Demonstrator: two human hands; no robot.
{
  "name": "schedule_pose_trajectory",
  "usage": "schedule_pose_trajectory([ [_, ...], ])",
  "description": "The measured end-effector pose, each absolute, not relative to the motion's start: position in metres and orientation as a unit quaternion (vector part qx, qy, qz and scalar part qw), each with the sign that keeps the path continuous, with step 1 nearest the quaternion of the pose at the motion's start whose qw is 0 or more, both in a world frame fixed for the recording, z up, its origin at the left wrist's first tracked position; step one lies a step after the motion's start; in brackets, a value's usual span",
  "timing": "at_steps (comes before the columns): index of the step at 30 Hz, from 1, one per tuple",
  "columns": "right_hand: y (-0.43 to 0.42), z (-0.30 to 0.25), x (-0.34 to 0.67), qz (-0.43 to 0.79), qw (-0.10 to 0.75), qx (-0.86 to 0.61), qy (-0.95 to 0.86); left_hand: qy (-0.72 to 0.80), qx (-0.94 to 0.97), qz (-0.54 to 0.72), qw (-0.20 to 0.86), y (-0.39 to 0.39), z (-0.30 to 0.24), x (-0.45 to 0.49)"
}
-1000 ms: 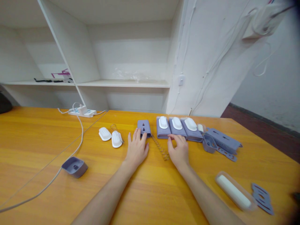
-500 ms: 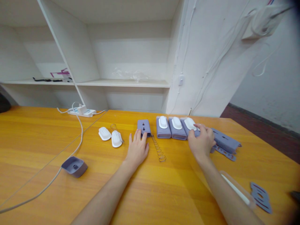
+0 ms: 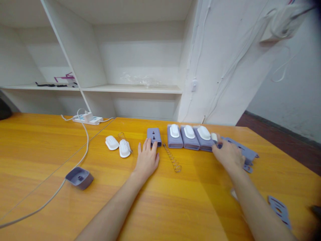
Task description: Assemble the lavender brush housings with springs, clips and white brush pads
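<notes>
My left hand [image 3: 146, 160] lies flat and open on the wooden table [image 3: 45, 150], its fingertips touching a purple socket block [image 3: 153, 135]. A long wire spring [image 3: 172, 158] lies between my hands. My right hand [image 3: 228, 156] is curled over a small purple part [image 3: 219, 145] at the right end of a row of three purple blocks with white caps [image 3: 190, 137]. Thumb and fingers are pinched on that part, and most of it is hidden. A small white cap [image 3: 214, 136] sits just beyond the fingertips.
Two white caps [image 3: 118, 146] and a small spring [image 3: 121, 135] lie to the left. A purple tray [image 3: 79, 178] and a cable [image 3: 85, 147] to a power strip [image 3: 87, 119] are further left. A long purple housing [image 3: 244, 150] and flat purple pieces [image 3: 279, 209] are at the right.
My right hand moved from beside the spring to the right, past the row of blocks, and curled onto the small purple part. The left hand stayed put.
</notes>
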State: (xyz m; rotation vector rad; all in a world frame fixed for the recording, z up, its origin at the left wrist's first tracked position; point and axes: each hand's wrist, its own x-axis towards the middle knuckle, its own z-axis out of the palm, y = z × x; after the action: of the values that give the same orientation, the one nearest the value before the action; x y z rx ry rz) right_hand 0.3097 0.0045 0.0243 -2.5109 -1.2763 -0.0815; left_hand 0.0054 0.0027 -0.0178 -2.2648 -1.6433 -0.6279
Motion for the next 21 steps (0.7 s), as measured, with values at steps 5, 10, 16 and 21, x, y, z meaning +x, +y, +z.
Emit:
schedule_pose_trajectory([
  [5, 0.008, 0.026, 0.316, -0.001, 0.159, -0.865, -0.476, -0.566, -0.783, -0.221, 0.132, 0.002, -0.018, 0.005],
  [10, 0.012, 0.030, 0.335, 0.004, 0.165, -0.842, -0.514, -0.565, -0.784, -0.224, 0.126, 0.003, -0.019, 0.004],
  [16, 0.015, 0.029, 0.349, -0.009, 0.162, -0.828, -0.536, -0.565, -0.784, -0.223, 0.128, 0.003, -0.017, 0.005],
  [21, 0.014, 0.027, 0.353, -0.002, 0.141, -0.817, -0.559, -0.568, -0.782, -0.223, 0.129, 0.002, -0.018, 0.005],
])
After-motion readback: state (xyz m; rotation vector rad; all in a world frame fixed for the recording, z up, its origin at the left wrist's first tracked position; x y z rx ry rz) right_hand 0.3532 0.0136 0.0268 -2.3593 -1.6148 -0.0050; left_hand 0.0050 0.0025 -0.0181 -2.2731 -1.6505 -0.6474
